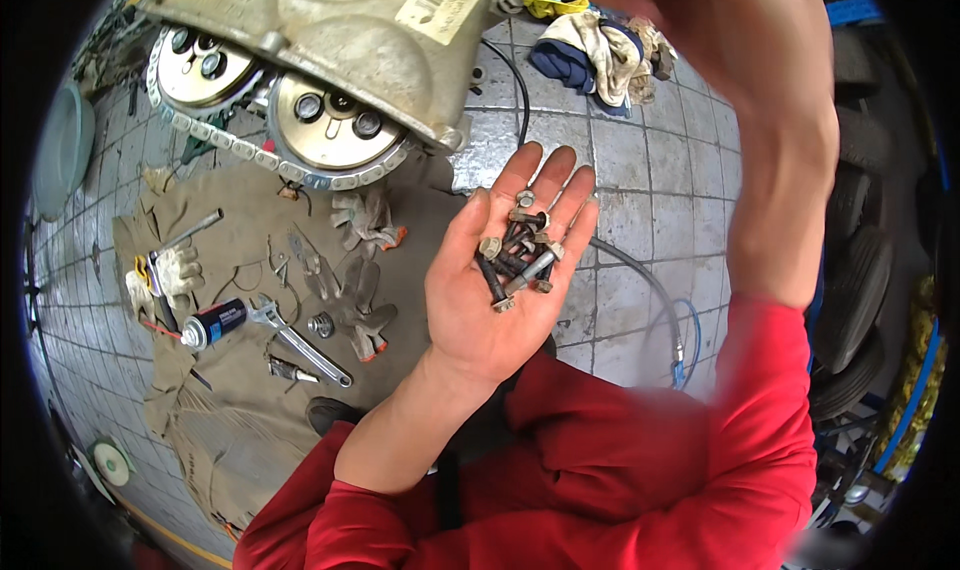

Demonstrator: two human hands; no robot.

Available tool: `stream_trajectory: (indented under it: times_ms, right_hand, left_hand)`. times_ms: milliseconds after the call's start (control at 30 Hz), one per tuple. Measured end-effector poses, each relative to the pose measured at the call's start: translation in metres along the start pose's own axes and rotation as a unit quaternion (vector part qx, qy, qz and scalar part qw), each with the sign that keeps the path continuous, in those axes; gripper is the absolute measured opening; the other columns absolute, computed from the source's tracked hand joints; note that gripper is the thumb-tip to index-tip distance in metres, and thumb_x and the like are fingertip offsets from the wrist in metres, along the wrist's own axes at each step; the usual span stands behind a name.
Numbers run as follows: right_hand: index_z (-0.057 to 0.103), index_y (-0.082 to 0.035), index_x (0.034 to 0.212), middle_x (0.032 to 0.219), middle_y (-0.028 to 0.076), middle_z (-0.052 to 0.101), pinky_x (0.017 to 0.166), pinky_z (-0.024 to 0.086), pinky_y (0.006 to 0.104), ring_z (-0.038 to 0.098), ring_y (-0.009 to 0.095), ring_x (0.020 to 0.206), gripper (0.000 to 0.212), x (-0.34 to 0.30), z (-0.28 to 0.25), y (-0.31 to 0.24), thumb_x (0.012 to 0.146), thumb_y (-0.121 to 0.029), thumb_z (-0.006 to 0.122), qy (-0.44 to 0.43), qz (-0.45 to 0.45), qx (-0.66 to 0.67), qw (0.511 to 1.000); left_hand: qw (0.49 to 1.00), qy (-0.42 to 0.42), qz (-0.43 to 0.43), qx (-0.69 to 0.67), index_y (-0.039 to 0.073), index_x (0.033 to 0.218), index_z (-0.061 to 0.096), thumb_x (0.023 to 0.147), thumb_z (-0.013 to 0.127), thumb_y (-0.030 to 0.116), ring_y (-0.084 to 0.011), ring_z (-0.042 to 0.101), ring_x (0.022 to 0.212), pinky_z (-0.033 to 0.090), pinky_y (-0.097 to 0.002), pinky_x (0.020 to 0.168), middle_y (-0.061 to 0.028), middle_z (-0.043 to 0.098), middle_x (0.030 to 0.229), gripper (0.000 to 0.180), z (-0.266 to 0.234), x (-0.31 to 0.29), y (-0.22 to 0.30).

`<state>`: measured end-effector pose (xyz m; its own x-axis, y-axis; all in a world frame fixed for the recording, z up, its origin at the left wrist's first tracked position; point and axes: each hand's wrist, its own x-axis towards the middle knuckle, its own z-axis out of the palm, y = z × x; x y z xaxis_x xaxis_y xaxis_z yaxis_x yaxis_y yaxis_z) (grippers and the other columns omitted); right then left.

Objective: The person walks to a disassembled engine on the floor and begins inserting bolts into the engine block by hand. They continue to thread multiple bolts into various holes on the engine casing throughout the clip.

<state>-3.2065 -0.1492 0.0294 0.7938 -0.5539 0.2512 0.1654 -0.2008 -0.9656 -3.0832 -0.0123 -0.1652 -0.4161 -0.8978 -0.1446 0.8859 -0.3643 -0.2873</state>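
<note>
My left hand is held palm up with its fingers stretched out. Several flanged bolts lie loose across the palm and finger bases, some with dark shanks and greyish heads. My right hand is raised at the top edge, smeared by motion and partly cut off, so its fingers cannot be made out. Beyond my left hand stands an engine with a cast metal cover. Below the cover, two round camshaft sprockets show, with a timing chain running along them.
A brown cloth on the tiled floor bears work gloves, an adjustable wrench, a spray can and a ratchet. Rags lie at the back. Tyres stand at right; a hose crosses the floor.
</note>
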Motion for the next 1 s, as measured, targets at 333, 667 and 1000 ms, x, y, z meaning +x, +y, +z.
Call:
stream_trajectory:
  times_ms: [333,667,1000]
  right_hand:
    - [0.072,-0.008,0.101,0.099,0.008,0.069,0.080,0.056,0.0414,0.070,0.032,0.092,0.022,-0.068,0.023,0.066,0.083,-0.010,0.083,-0.122,0.136,-0.376,0.908]
    - [0.071,-0.005,0.095,0.097,0.009,0.070,0.081,0.056,0.0406,0.070,0.030,0.092,0.012,-0.067,0.017,0.072,0.086,-0.007,0.080,-0.110,0.130,-0.348,0.922]
    - [0.073,-0.003,0.101,0.095,0.008,0.069,0.078,0.055,0.0374,0.069,0.026,0.089,0.018,-0.064,0.020,0.070,0.087,-0.010,0.083,-0.098,0.130,-0.335,0.928]
  left_hand:
    - [0.999,-0.021,0.018,0.037,0.006,0.152,0.050,0.113,0.043,0.039,-0.0225,0.055,0.129,0.041,-0.0399,0.111,-0.0093,0.060,0.139,0.052,0.005,-0.009,0.007]
    - [0.999,-0.001,0.044,0.014,0.005,0.149,0.051,0.113,0.044,0.038,-0.0221,0.053,0.127,0.041,-0.0385,0.102,-0.0131,0.055,0.147,0.049,0.016,-0.009,0.002]
    - [0.999,-0.019,0.018,-0.028,0.006,0.153,0.047,0.114,0.042,0.036,-0.0291,0.058,0.131,0.049,-0.0433,0.104,-0.0156,0.058,0.145,0.050,0.006,-0.011,0.007]
